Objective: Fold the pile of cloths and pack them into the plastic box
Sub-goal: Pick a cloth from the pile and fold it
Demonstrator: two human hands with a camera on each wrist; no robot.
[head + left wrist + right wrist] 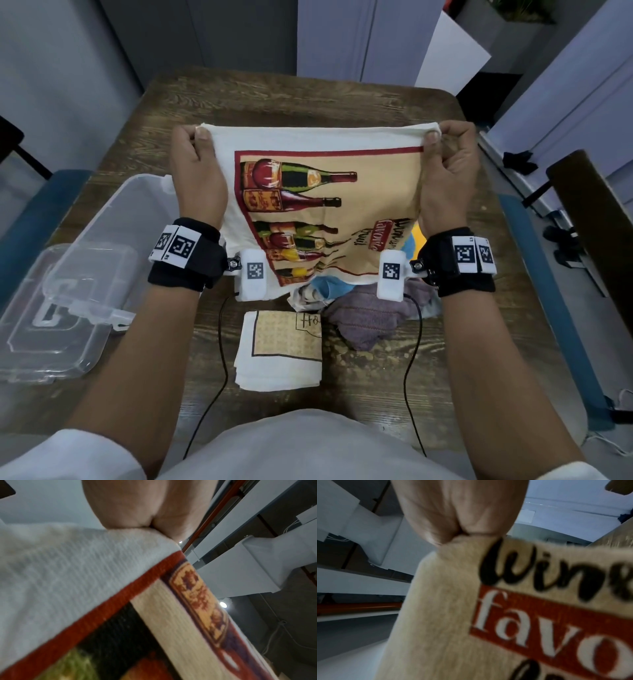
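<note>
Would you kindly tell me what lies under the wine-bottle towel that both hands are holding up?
A blue cloth and a purple cloth poke out below the towel; whatever else lies there is covered.

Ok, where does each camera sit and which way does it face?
Head: on the head, facing down at the table; both forearms, left hand and right hand pinching the towel.
Left wrist: on the wrist, facing along the palm at the towel's white border.
Right wrist: likewise, at its lettering.
Shared: all three see the towel.
</note>
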